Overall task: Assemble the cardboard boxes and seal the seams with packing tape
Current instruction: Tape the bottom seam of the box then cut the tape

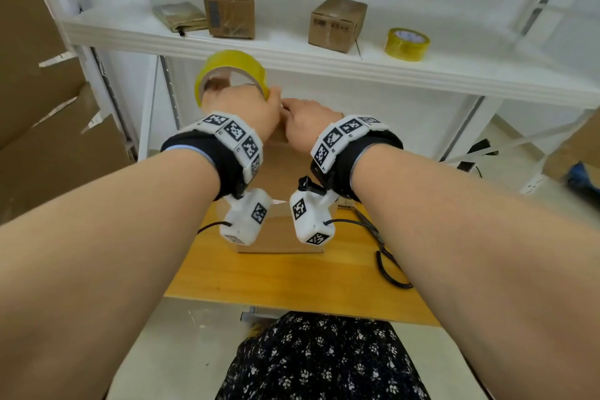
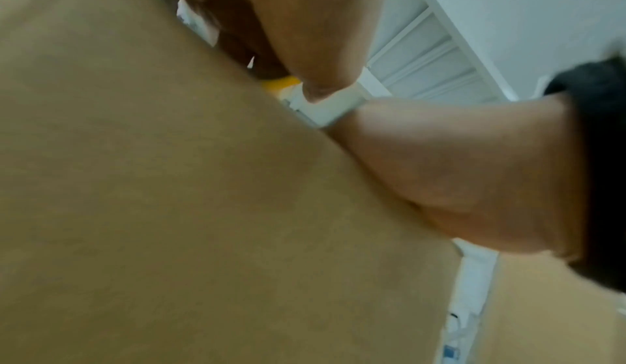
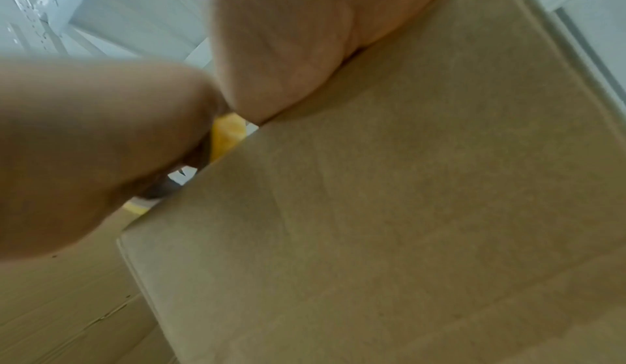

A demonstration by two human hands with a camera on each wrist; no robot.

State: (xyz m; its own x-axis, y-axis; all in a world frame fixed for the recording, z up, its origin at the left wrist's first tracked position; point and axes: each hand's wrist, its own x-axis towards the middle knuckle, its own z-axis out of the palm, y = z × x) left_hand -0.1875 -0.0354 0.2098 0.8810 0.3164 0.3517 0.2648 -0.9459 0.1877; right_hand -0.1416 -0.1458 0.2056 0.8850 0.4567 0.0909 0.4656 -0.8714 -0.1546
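A plain brown cardboard box (image 1: 279, 169) stands on the wooden table (image 1: 292, 279), mostly hidden by my wrists. My left hand (image 1: 246, 110) grips a yellow roll of packing tape (image 1: 232, 73) just above the box's far edge. My right hand (image 1: 305, 122) rests on that far top edge beside it, thumb close to the left thumb. Its fingers reach over the far side and are hidden. The left wrist view shows the box panel (image 2: 169, 182), a sliver of tape (image 2: 281, 82) and the right hand (image 2: 457, 169). In the right wrist view the tape (image 3: 227, 136) shows between both hands above the box (image 3: 406, 209).
A white shelf (image 1: 324, 65) runs above the table, carrying two small taped boxes (image 1: 229, 6) (image 1: 337, 24), a flat packet (image 1: 180, 16) and a second tape roll (image 1: 407, 44). Black scissors (image 1: 386, 256) lie on the table at right. Large cardboard sheets (image 1: 39, 107) lean at left.
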